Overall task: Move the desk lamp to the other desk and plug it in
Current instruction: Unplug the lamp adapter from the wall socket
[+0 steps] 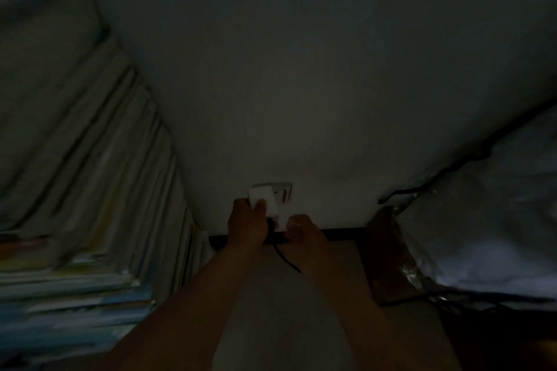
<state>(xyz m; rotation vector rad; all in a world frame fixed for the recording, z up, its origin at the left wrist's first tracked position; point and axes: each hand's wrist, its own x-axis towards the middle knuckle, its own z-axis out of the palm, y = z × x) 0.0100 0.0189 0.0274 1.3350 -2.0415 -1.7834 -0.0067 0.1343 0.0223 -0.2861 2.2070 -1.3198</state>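
— Left hand (247, 221)?
— Closed around the white plug (269, 205), thumb on its face, pressing it up against the wall socket (278, 191).
— Right hand (304, 230)?
— Curled on the plug's lower right corner, fingers bent; grip too dark to judge fully, but touching the white block.
— Cord?
— Black cord (286, 260), hanging from under the plug, running down between the two wrists toward the floor (280, 310).
— Socket placement?
— Low on the pale wall (301, 84), just above the dark baseboard (340, 233). Left part covered by the plug, right part showing slots.
— Plugged in fully?
— Cannot tell; blurred and dim.
— Lamp itself?
— Not in sight, only its plug and cord.
— Surroundings?
— Tall stack of books (90, 220) along the left, reaching to the wall. Pale bundle of wrapped bedding (488, 220) on the right, with a brown wooden piece (388, 253) beside it, near the baseboard.
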